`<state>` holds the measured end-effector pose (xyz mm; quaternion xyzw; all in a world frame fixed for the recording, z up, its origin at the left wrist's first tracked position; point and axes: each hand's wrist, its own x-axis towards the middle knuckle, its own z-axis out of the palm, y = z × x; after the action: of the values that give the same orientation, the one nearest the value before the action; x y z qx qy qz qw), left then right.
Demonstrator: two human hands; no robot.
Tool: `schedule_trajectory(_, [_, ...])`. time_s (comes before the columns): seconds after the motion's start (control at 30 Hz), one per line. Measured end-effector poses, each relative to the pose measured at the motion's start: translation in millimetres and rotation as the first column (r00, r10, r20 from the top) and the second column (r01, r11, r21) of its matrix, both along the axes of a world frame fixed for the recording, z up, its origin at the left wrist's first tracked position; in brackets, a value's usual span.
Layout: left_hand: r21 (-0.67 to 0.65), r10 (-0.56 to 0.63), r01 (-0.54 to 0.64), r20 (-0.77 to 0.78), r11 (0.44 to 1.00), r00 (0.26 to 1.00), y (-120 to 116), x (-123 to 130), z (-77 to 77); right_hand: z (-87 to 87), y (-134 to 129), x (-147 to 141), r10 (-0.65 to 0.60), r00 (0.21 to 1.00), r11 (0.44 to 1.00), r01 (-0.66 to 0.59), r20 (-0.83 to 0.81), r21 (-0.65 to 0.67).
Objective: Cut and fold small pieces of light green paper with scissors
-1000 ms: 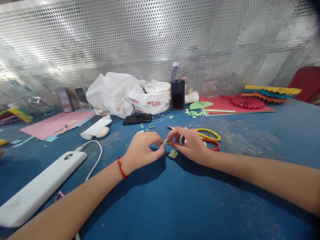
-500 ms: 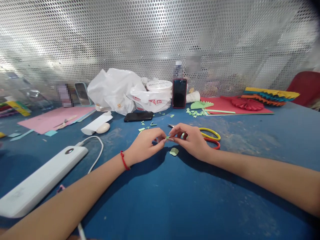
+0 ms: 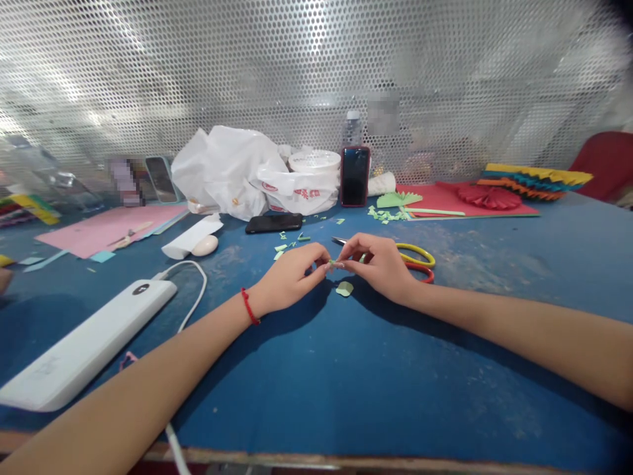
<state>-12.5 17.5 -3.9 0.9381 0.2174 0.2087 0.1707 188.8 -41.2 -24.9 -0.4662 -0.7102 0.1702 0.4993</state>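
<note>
My left hand [image 3: 297,277], with a red bracelet at the wrist, and my right hand [image 3: 378,267] meet fingertip to fingertip over the blue table. Both pinch a tiny green paper piece [image 3: 332,262], mostly covered by the fingers. Just below them a pale green rounded paper piece [image 3: 345,288] lies flat. Scissors with a yellow and a red handle loop [image 3: 419,254] lie partly behind my right hand. Small green scraps [image 3: 280,249] are scattered beyond my left hand.
A white power bank [image 3: 93,343] with a cable lies left. Behind are a black phone [image 3: 274,223], white bags [image 3: 225,171], an upright phone [image 3: 355,177] and red paper [image 3: 435,198]. Pink paper [image 3: 111,227] is at the left; part of another person's hand [image 3: 4,280] shows at the edge.
The view has tilted down slightly, so things sit higher and the table's near edge shows. My hands keep their pinch with only slight finger movement. Another person's hand shows more at the left edge.
</note>
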Motion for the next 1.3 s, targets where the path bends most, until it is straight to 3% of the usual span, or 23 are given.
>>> schedule_trajectory(0.33, [-0.079, 0.004, -0.004, 0.002, 0.997, 1.0, -0.5, 1.2, 1.1, 2.4, -0.5, -0.7, 0.013, 1.0, 1.0, -0.013, -0.024, -0.005])
schedule_trajectory(0.5, [-0.082, 0.027, -0.029, -0.024, 0.996, 0.999, -2.8, 0.6, 4.1, 2.9, -0.9, -1.7, 0.009, 1.0, 1.0, -0.009, -0.022, -0.017])
schedule_trajectory(1.0, [-0.038, -0.04, 0.042, 0.051, 0.998, 0.998, 0.1, 1.6, 1.5, 3.6, -3.6, -0.7, 0.014, 1.0, 1.0, -0.014, -0.013, 0.01])
schedule_trajectory(1.3, [-0.104, -0.037, 0.049, 0.123, 0.993, 0.992, 0.0, 3.2, 1.9, 4.9, 1.8, 1.7, 0.1, 0.991, 0.994, -0.103, -0.094, -0.027])
